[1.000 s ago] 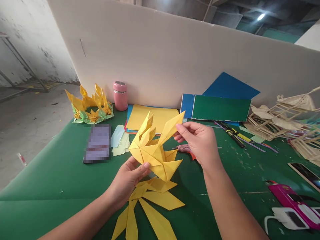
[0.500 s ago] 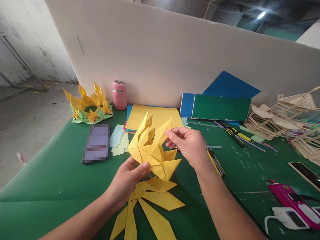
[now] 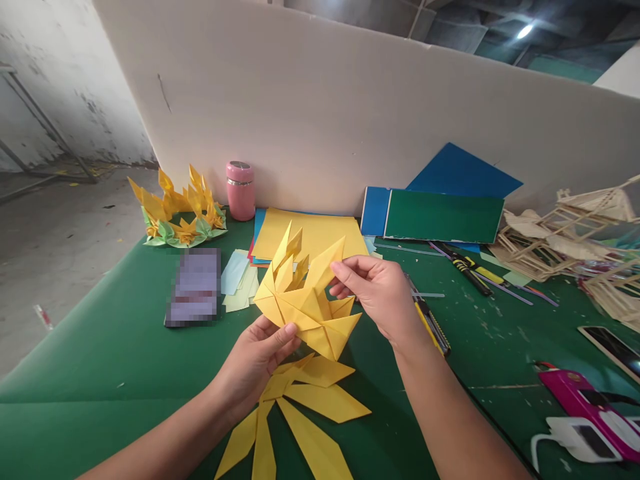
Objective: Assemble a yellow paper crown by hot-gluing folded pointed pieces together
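Observation:
I hold a yellow folded-paper assembly (image 3: 300, 307) of pointed modules above the green table (image 3: 110, 360). My left hand (image 3: 255, 363) grips its lower left edge, thumb on top. My right hand (image 3: 383, 293) pinches one pointed yellow module (image 3: 325, 263) at the assembly's upper right, where it meets the other pieces. Several loose yellow folded pieces (image 3: 305, 413) lie fanned out on the table just below the assembly.
A finished yellow and green paper ring (image 3: 177, 213) and a pink cup (image 3: 241, 190) stand at the back left. Coloured paper sheets (image 3: 310, 230), a green board (image 3: 443, 215), a yellow cutter (image 3: 433, 323), stick models (image 3: 565, 233) and a pink glue gun (image 3: 583, 397) surround the work spot.
My right hand has brought the pointed yellow module down and left, from held apart to set against the assembly. The left hand has kept its grip.

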